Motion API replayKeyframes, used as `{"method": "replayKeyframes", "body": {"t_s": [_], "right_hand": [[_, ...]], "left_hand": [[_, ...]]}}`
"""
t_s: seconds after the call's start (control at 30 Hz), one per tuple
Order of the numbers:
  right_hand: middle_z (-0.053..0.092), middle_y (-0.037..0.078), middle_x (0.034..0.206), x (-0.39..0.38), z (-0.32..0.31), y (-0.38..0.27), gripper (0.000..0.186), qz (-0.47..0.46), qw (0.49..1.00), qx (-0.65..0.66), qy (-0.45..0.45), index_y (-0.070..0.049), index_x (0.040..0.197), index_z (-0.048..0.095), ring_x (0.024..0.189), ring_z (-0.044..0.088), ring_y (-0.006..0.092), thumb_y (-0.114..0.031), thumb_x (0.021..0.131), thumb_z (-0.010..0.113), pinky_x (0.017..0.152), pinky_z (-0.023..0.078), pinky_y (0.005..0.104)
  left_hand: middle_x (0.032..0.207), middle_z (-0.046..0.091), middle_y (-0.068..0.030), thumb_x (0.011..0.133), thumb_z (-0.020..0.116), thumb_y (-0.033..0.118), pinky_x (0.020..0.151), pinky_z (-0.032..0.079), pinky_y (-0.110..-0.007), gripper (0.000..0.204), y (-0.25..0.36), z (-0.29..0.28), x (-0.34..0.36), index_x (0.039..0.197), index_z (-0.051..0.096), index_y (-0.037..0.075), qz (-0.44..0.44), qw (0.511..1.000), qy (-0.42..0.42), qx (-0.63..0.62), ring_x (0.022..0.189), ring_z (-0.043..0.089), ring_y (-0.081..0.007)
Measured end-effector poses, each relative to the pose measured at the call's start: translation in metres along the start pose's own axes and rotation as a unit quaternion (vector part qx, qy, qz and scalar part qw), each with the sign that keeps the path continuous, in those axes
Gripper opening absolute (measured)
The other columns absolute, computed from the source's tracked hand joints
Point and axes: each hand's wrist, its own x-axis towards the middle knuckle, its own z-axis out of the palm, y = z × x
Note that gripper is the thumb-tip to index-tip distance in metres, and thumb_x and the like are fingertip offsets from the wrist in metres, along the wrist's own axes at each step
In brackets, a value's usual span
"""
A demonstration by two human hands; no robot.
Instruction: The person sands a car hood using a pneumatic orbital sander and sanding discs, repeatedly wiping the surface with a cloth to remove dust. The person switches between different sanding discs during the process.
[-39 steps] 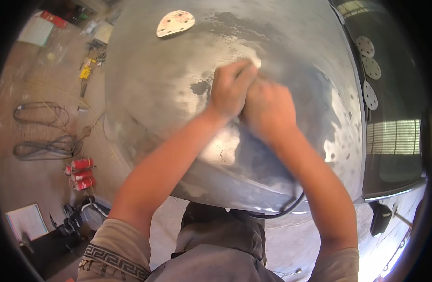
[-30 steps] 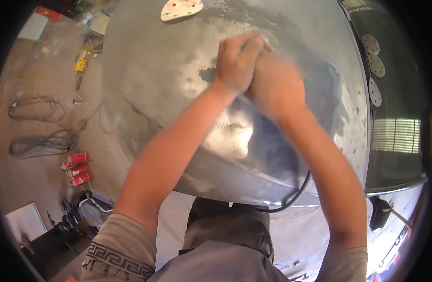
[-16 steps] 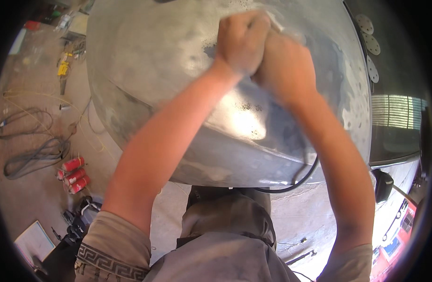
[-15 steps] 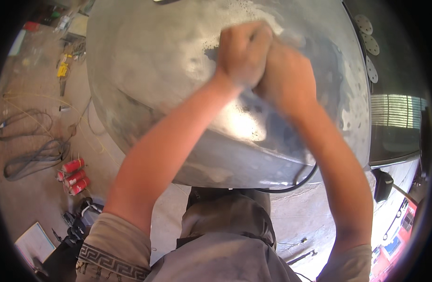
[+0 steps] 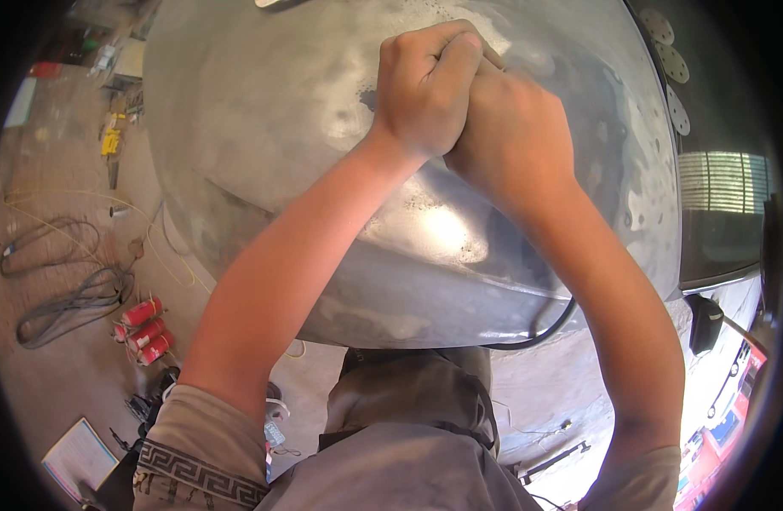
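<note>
Head view: curved, dull-grey metal vehicle panel w/ shiny worn patches (image 5: 238,128) is seen across upper ctr., its near edge just fwd. of the wearer's waist. Bare L hand (image 5: 424,89) and bare R hand (image 5: 515,136) are placed together over its upper-mid area, touching, L beside R. L fingers are folded in tightly, thumb laid along top; whether anything is gripped can't be told. R fingers are bent down at the knuckles, tips hidden; degree of closing and any item held can't be confirmed. Contact btwn. hands and panel is likewise hidden.

Thin, glossy black rubber-like hose (image 5: 551,330) is noted below R forearm, looped over panel's near edge. Pale disc, cut off by the top of the view (image 5: 276,2), is seen on the panel. Three round, off-white perforated discs (image 5: 673,63) are laid in a row at the dark glass windscreen (image 5: 719,243), R side.

On brown floor, L side: bundled red cylinders (image 5: 147,334), coiled dark cable (image 5: 72,307) and small bright-yellow item (image 5: 111,140), type n/k. White rectangular board (image 5: 80,460) is located lower L.
</note>
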Motion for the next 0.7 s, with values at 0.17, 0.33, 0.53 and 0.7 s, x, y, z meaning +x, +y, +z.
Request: {"method": "replayKeyframes", "body": {"t_s": [0.17, 0.33, 0.53, 0.7], "right_hand": [[0.079, 0.017, 0.09, 0.029, -0.008, 0.043, 0.02, 0.01, 0.998, -0.057, 0.029, -0.004, 0.092, 0.074, 0.083, 0.079, 0.0351, -0.019, 0.079, 0.077, 0.074, 0.065, 0.0453], [0.078, 0.018, 0.094, 0.046, -0.005, 0.105, 0.025, 0.038, 0.992, -0.117, 0.008, -0.005, 0.099, 0.073, 0.083, 0.076, 0.0396, -0.021, 0.081, 0.079, 0.076, 0.063, 0.0477], [0.076, 0.017, 0.094, -0.03, -0.027, 0.071, 0.031, -0.034, 0.998, 0.033, -0.041, -0.004, 0.098, 0.071, 0.085, 0.075, 0.0364, -0.024, 0.076, 0.081, 0.076, 0.062, 0.0459], [0.076, 0.018, 0.094, 0.008, -0.034, 0.103, 0.028, 0.017, 0.996, 0.011, -0.084, -0.006, 0.093, 0.074, 0.088, 0.075, 0.0375, -0.029, 0.08, 0.079, 0.076, 0.061, 0.0479]], "left_hand": [[0.084, 0.075, -0.0234, 0.105, 0.051, 0.021, 0.073, 0.054, -0.043, 0.038, -0.009, 0.027, 0.055, 0.091, 0.075, -0.004, 0.024, 0.999, 0.004, 0.045, 0.077, 0.072, -0.0314], [0.08, 0.071, -0.0254, 0.106, 0.049, 0.024, 0.071, 0.053, -0.048, 0.042, -0.049, 0.077, 0.102, 0.087, 0.073, -0.004, 0.156, 0.98, 0.047, 0.116, 0.074, 0.069, -0.0364], [0.083, 0.064, -0.0287, 0.104, 0.058, 0.023, 0.072, 0.05, -0.048, 0.031, 0.009, 0.059, 0.006, 0.092, 0.066, -0.005, 0.017, 0.997, -0.046, 0.057, 0.074, 0.063, -0.042], [0.096, 0.068, -0.0276, 0.103, 0.059, 0.029, 0.081, 0.051, -0.047, 0.034, 0.002, 0.075, 0.061, 0.101, 0.066, -0.005, 0.028, 0.975, -0.076, 0.206, 0.089, 0.066, -0.0421]]}}
